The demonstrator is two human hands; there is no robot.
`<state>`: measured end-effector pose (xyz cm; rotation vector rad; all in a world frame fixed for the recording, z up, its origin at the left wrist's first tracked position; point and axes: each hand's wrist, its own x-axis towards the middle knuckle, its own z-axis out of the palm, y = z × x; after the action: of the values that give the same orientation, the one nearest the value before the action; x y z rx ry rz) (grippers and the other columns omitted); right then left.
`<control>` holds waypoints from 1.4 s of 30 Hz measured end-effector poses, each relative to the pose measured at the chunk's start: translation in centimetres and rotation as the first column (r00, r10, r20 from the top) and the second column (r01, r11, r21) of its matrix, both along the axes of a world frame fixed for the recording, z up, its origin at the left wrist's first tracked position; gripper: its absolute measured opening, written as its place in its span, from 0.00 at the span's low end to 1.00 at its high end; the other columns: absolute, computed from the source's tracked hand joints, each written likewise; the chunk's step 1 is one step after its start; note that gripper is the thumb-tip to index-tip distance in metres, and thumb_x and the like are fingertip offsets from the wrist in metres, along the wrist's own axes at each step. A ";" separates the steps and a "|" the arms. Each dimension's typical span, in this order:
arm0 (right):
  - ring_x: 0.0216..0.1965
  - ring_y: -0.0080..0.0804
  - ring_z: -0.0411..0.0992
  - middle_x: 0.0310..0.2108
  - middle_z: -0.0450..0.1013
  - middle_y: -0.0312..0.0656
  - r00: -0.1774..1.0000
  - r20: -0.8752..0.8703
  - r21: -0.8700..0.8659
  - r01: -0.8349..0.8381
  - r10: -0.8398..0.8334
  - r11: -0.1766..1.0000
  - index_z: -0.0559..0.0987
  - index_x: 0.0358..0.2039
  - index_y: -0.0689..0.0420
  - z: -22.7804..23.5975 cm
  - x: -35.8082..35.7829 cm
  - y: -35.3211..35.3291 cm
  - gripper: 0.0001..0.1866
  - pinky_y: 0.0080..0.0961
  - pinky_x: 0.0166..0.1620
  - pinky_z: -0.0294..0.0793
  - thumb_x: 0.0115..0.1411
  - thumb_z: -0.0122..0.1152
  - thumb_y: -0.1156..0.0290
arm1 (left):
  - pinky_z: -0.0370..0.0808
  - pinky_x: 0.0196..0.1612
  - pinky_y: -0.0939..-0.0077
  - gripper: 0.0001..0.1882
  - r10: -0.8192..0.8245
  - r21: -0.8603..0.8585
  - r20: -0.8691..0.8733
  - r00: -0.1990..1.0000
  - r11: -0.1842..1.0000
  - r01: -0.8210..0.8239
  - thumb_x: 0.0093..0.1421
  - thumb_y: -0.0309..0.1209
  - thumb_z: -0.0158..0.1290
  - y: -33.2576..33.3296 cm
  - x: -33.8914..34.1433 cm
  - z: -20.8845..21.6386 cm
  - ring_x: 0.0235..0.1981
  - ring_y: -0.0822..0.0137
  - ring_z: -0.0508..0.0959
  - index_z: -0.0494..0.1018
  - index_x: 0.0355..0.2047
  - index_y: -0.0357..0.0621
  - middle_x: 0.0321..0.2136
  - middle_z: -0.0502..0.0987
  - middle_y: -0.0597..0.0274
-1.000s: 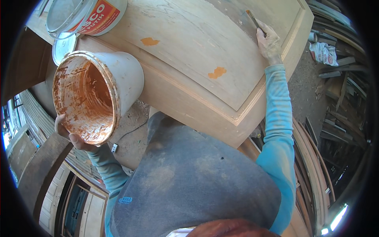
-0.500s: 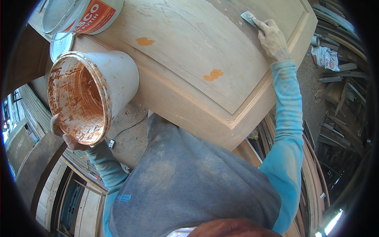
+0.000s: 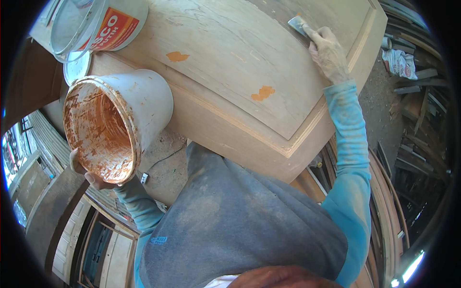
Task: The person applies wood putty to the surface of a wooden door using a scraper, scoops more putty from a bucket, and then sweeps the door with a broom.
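My left hand (image 3: 91,174) is closed on the lower rim of a white plastic bucket (image 3: 149,98). The bucket is tipped on its side with its mouth toward the left, and orange-brown putty smears its inside. On the far right, my right hand (image 3: 328,54) grips a putty knife (image 3: 298,24), its blade against the panelled wooden door (image 3: 225,105). A small orange putty spot shows at the blade's far edge. Two larger orange putty patches, one at the left (image 3: 177,56) and one nearer the middle (image 3: 263,93), mark the raised panel.
A second, see-through bucket (image 3: 117,36) with a red label stands on the door's far left, a round white lid (image 3: 77,69) beside it. Wood offcuts (image 3: 418,105) and a white sack (image 3: 400,64) lie on the right. More door panels (image 3: 72,230) lean at the lower left.
An orange putty spot now shows by the knife's blade, where none was visible before. My right hand has shifted slightly left and nearer. The bucket in my left hand sits a little lower in view.
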<state>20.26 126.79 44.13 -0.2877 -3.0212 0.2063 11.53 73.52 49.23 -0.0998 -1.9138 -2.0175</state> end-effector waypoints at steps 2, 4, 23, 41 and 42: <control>0.41 0.42 0.75 0.38 0.72 0.43 0.994 0.107 0.021 0.034 -0.036 0.999 0.79 0.58 0.42 0.4 0.7 0.1 0.24 0.39 0.46 0.78 0.63 0.56 0.75 | 0.76 0.61 0.40 0.33 -0.102 0.119 -0.011 0.995 0.988 0.102 0.62 0.55 0.39 -0.4 0.0 -0.2 0.60 0.42 0.71 0.63 0.60 0.47 0.60 0.65 0.40; 0.42 0.42 0.76 0.38 0.72 0.43 0.987 0.151 0.034 0.051 -0.056 0.998 0.79 0.59 0.41 0.7 0.5 -0.4 0.24 0.39 0.46 0.79 0.64 0.55 0.75 | 0.75 0.61 0.40 0.33 -0.185 0.067 -0.111 0.977 0.979 0.193 0.62 0.55 0.40 0.8 0.1 0.9 0.60 0.41 0.71 0.63 0.60 0.47 0.60 0.66 0.40; 0.44 0.49 0.75 0.39 0.72 0.48 0.935 0.338 0.087 0.086 -0.110 0.992 0.77 0.60 0.51 3.6 -0.7 -0.8 0.22 0.40 0.52 0.74 0.65 0.54 0.69 | 0.78 0.58 0.39 0.32 -0.003 -0.022 -0.010 1.000 1.000 0.003 0.62 0.56 0.40 1.9 -0.3 0.8 0.59 0.45 0.73 0.62 0.59 0.48 0.59 0.66 0.44; 0.35 0.38 0.77 0.39 0.74 0.45 0.856 0.108 -0.520 0.482 -0.506 0.705 0.80 0.57 0.51 4.0 13.7 -18.9 0.21 0.34 0.41 0.78 0.62 0.62 0.72 | 0.75 0.59 0.46 0.35 -0.157 -0.148 0.029 0.987 0.976 0.160 0.66 0.62 0.35 -0.7 0.3 0.3 0.58 0.49 0.72 0.57 0.61 0.47 0.57 0.65 0.48; 0.35 0.39 0.77 0.39 0.73 0.44 0.850 0.109 -0.470 0.501 -0.516 0.727 0.80 0.57 0.50 3.5 13.9 -19.9 0.21 0.36 0.41 0.78 0.62 0.62 0.72 | 0.75 0.59 0.46 0.35 -0.191 -0.147 0.033 0.981 0.970 0.194 0.66 0.62 0.36 -1.0 0.2 0.3 0.58 0.49 0.72 0.57 0.61 0.47 0.58 0.64 0.48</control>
<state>34.13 106.85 47.64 -1.1250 -2.6651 0.9017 11.77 72.51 49.56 -0.3176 -2.1389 -1.9964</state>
